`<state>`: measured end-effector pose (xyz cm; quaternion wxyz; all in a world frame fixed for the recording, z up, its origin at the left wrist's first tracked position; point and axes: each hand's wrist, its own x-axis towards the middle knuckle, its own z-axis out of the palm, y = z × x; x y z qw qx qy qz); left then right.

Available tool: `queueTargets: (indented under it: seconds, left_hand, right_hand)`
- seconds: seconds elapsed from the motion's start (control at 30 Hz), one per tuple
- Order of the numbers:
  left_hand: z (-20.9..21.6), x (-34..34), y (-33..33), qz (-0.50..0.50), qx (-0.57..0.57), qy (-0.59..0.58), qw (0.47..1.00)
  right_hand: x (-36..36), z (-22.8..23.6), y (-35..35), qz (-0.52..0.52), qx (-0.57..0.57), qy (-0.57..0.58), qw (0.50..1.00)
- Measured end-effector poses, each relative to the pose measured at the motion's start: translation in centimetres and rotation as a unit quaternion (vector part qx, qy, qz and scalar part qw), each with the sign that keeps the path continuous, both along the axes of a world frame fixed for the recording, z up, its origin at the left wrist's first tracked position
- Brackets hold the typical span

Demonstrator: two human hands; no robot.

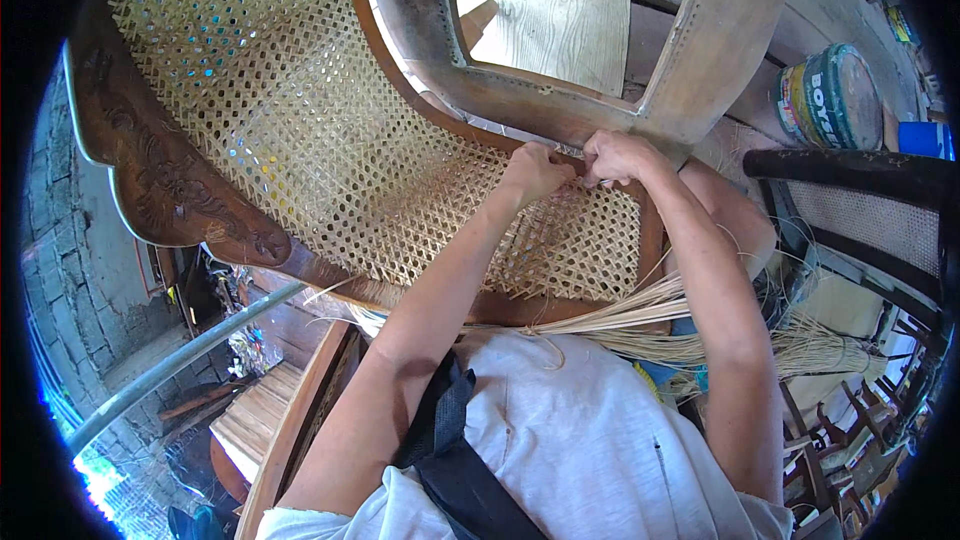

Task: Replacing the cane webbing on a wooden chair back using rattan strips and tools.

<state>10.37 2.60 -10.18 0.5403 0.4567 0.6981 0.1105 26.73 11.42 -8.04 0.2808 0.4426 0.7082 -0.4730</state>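
Two curled hands (pixel 540 171) (pixel 617 156) at lattice-woven cane (pixel 400 190) within carved wood (pixel 140 145), each grip's closure unclear.

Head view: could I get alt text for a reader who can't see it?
A person's left hand and right hand work close together at the edge of a woven cane panel in a carved wooden frame. Loose cane strands trail at lower right; beyond is an uncaned wooden frame.

Both forearms (pixel 706 262) stretched forward, left hand (pixel 538 171) close beside right hand (pixel 618 156), fingers (pixel 592 168) curled inward
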Motion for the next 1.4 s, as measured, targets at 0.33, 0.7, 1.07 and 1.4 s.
queueTargets:
  seconds: [0.33, 0.7, 1.07, 1.4]
  left_hand:
    - [-2.5, -0.1, 3.2, -0.168, -0.051, 0.014, 0.984]
    - [3.6, 1.2, -0.6, -0.082, 0.172, 0.024, 0.981]
    - [-1.1, 2.9, -3.5, -0.127, 0.16, 0.137, 0.969]
    - [-1.3, 2.7, -3.2, -0.194, 0.271, 0.226, 0.915]
  right_hand:
    - [0.6, -1.4, 1.9, -0.027, -0.104, 0.013, 0.994]
    - [0.7, -1.5, 1.9, 0.051, -0.089, -0.042, 0.994]
    - [6.0, -7.4, 0.3, -0.156, -0.011, 0.007, 0.988]
    - [3.2, -6.6, -1.9, -0.112, 0.184, -0.015, 0.976]
